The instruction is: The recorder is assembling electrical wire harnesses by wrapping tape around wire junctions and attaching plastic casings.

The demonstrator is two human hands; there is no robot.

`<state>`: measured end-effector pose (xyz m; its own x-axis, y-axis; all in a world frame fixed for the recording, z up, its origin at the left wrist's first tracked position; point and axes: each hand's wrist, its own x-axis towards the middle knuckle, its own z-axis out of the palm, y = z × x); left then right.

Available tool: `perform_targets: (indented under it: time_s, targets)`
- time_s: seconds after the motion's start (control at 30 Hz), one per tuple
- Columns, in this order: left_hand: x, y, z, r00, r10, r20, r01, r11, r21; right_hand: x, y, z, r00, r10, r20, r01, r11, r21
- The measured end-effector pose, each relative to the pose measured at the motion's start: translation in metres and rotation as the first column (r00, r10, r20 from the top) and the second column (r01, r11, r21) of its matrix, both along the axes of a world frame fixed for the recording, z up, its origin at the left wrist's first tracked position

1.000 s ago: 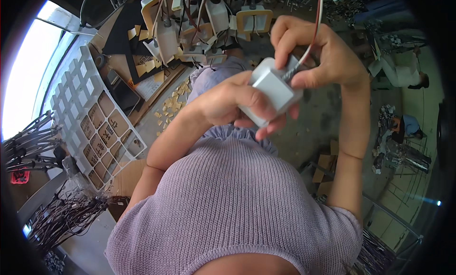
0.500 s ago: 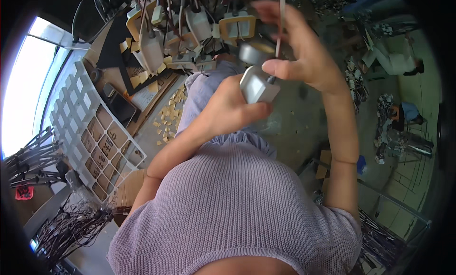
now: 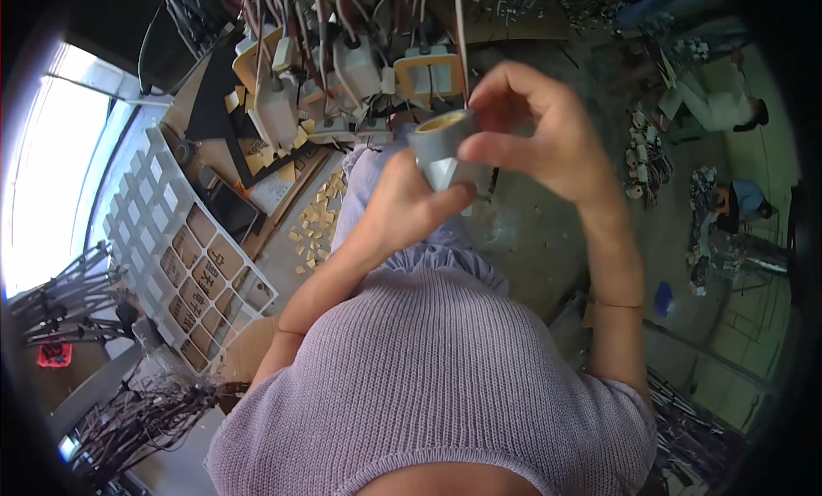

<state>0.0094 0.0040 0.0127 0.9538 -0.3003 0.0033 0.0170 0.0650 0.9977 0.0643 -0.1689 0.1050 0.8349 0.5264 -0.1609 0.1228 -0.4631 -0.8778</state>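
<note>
L hand (image 3: pixel 402 209) closed round white block (image 3: pixel 441 172), in front of the lap, thumb along its near side. Grey tape roll (image 3: pixel 441 134) sits right above block, hiding its top. R hand (image 3: pixel 548 145) half-curled w/ thumb over roll's right edge, fingers blurred — can't tell if it grips. Thin cable (image 3: pixel 461 42) runs up behind roll. To do this well: keep L grip firm & block still, roll close in, tape taut — cable straight, not pinched btwn roll and block.
</note>
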Motion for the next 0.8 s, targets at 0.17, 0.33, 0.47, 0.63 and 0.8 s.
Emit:
perform_targets:
  time_s: [0.17,0.33,0.47,0.63,0.8]
  targets:
    - [-0.011,0.004,0.007,0.909,-0.399,-0.120,0.330,0.866,-0.375,0.000,0.029,-0.028,0.894,0.415,-0.170,-0.242,0.766,0.596]
    - [-0.019,0.015,0.006,0.788,-0.574,-0.222,0.345,0.711,-0.613,-0.001,0.042,-0.041,0.941,0.329,-0.073,-0.214,0.751,0.625]
    - [-0.020,0.037,0.013,0.856,-0.436,-0.277,0.288,0.848,-0.446,-0.005,0.031,-0.037,0.876,0.162,0.455,-0.306,0.915,0.264]
    - [-0.035,0.072,0.034,0.928,-0.249,-0.277,0.314,0.924,0.219,-0.026,0.019,-0.025,0.833,0.238,0.499,-0.364,0.915,0.172]
    - [-0.040,0.080,0.052,0.929,-0.334,0.162,0.166,0.765,0.623,-0.052,0.022,-0.030,0.778,0.192,0.598,-0.293,0.953,0.075]
